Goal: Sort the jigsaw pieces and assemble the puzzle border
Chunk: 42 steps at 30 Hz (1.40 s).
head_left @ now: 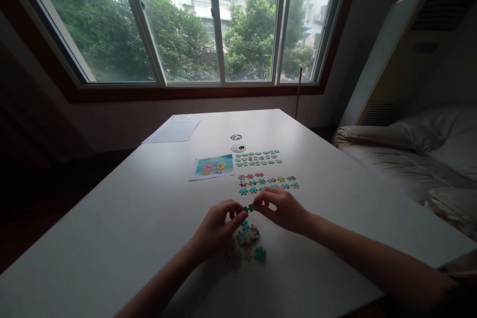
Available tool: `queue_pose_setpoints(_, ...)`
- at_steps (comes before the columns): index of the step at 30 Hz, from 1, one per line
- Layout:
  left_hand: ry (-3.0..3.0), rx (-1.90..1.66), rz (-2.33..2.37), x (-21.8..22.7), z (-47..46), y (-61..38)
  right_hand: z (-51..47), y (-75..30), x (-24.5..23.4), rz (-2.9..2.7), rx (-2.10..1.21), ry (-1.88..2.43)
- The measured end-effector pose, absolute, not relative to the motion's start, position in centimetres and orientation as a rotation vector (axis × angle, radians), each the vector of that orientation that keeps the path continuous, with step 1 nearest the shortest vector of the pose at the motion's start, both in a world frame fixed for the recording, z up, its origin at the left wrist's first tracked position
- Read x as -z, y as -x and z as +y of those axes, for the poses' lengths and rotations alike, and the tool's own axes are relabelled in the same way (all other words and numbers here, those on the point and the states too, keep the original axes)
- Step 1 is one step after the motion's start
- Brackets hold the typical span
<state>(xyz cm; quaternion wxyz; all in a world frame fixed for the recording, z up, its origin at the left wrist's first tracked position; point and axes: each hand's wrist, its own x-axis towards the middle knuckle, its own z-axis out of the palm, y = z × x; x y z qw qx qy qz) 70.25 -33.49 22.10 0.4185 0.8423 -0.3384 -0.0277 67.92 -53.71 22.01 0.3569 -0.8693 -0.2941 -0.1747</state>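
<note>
Between my two hands is a dark green jigsaw puzzle piece (248, 207), raised over the table. My left hand (219, 223) pinches its left end, and the fingertips of my right hand (281, 208) pinch its right end. Whether it is one piece or two joined, I cannot tell. Just below lies a small heap of puzzle pieces (248, 236), with a teal piece (260, 254) at its near right. Beyond my hands, loose pieces (262, 181) lie in rows, mostly teal with some pink and yellow. Farther rows of pieces (257, 158) are teal and pale.
A colourful cartoon picture sheet (214, 166) lies left of the rows. Two round items (238, 148) sit behind it on the white table (130, 218). White paper (171, 130) rests at the far left edge. A pale sofa (402, 154) stands to the right, and windows face me.
</note>
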Motion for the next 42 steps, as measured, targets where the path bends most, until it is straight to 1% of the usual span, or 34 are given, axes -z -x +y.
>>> queue_pose_setpoints(9, -2.307, -0.141, -1.054, -21.5, -32.1, -70.9, -56.9, -70.2, -22.5, -0.511, 0.78, 2.224)
queue_pose_setpoints(19, -2.375, -0.177, -1.095, -21.2, -31.9, -71.3, -57.9, -71.1, -22.0, -0.506, 0.738, 2.275)
queue_pose_setpoints(27, -2.395, -0.153, -1.094, -21.6, -31.5, -71.2, -61.2, -73.3, -22.7, -0.369, 0.813, 2.393)
queue_pose_setpoints(38, -2.421, -0.156, -1.138, -21.2, -31.5, -71.6, -63.1, -74.4, -21.5, -0.319, 0.556, 2.519)
queue_pose_setpoints(42, -2.437, -0.151, -1.14, -21.1, -31.5, -71.6, -64.0, -74.4, -22.0, -0.324, 0.33, 2.555)
